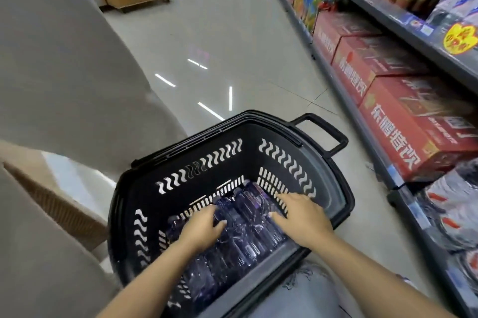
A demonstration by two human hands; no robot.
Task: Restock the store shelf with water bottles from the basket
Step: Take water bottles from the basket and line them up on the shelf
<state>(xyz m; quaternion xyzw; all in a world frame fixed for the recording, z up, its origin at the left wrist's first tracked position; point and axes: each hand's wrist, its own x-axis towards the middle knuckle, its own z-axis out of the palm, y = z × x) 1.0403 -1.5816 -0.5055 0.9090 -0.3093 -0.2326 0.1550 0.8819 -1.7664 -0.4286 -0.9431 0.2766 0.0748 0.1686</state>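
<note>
**Both hands down in the basket, on the water bottles**

Head view: a black plastic basket [181, 178] sits on the aisle floor beside the store shelf [403, 17], which runs along the right. The water bottles [248, 237] lie on their sides across the basket bottom, clear with a purple tint, packed close together. The left hand [201, 227] rests on top of them near the basket's left wall, fingers curled over one bottle; whether it has a firm hold I cannot tell. The right hand [302, 216] lies on the bottles by the right wall, fingers spread and fairly straight, pressing rather than gripping. No bottle is lifted clear yet.

Judging by their look, the bottles are full, so each should feel weighty and firm, with smooth sides that could slip. Wrapping the fingers round the middle of a body seems the surest hold. Red cartons [419, 121] fill the shelf's lowest tier nearby.
</note>
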